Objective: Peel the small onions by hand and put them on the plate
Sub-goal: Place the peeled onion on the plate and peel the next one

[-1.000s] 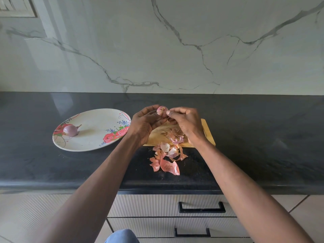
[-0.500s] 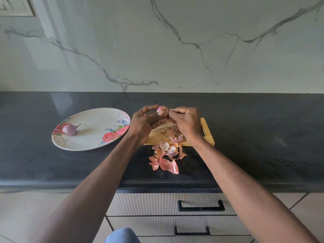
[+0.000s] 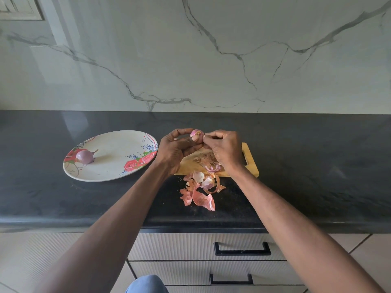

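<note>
Hands barely shifted: left hand [image 3: 175, 150] still holds small onion [image 3: 197, 134] at frame centre; right hand [image 3: 224, 149] pinches its skin.

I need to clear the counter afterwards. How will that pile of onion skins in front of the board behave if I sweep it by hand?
The onion skins look thin, curled and papery, so probably very light and floppy. They lie loose, so they would likely scatter or crumble rather than slide together.
</note>
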